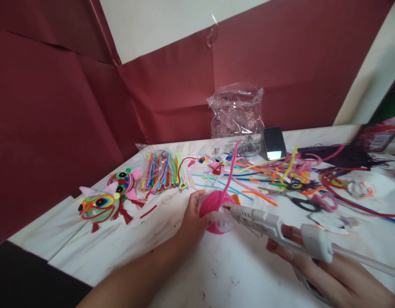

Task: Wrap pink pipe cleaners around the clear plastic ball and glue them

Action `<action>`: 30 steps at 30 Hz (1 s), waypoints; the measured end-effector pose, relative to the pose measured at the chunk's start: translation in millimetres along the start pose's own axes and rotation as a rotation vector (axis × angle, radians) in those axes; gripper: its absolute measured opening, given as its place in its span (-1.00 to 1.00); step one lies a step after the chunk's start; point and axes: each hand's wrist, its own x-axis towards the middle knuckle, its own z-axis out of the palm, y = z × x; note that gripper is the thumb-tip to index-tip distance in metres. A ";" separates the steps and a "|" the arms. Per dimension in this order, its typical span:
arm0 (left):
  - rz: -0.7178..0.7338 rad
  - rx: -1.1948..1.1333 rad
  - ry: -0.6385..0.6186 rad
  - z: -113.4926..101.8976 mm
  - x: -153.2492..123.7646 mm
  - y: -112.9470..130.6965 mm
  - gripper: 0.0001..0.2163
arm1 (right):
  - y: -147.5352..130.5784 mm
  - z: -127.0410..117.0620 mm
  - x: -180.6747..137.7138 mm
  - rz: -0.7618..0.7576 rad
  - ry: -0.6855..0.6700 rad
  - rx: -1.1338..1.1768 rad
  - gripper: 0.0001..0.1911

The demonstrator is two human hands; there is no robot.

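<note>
My left hand (197, 211) is closed around a clear plastic ball (225, 220) that is partly wrapped in pink pipe cleaner. One long pink pipe cleaner (232, 169) rises from the ball, its free end pointing up. In my right hand (316, 265) is a white glue gun (264, 222), the fingers curled round its handle. A translucent glue stick (364, 259) sticks out of its back. The gun's nozzle points left and meets, or nearly meets, the ball beside the pink coils; whether glue is coming out is too small to tell.
Two colourful animal-face balls (99, 205) stand at the left. Behind are a bag of pipe cleaners (162, 171), a clear plastic bag (237, 111) and a dark phone-like block (274, 143). Black-handled scissors (305, 204) lie right among loose pipe cleaners. Dark red sheets cover the wall.
</note>
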 end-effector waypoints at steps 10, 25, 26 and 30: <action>0.012 0.029 0.019 -1.4 -0.2 -1.5 -0.43 | 0.1 2.6 -0.7 0.009 -0.020 -0.012 -0.37; -0.004 0.040 0.046 -2.1 -0.5 -1.2 -0.49 | 2.1 -8.4 7.5 0.023 -0.095 0.098 -0.41; -0.001 0.040 0.044 -1.9 -0.9 -0.8 -0.49 | -2.0 -8.9 7.1 0.047 -0.055 0.111 -0.40; -0.007 0.050 0.045 -0.6 -1.9 1.8 -0.51 | -22.8 -16.8 11.2 0.126 0.066 0.140 -0.34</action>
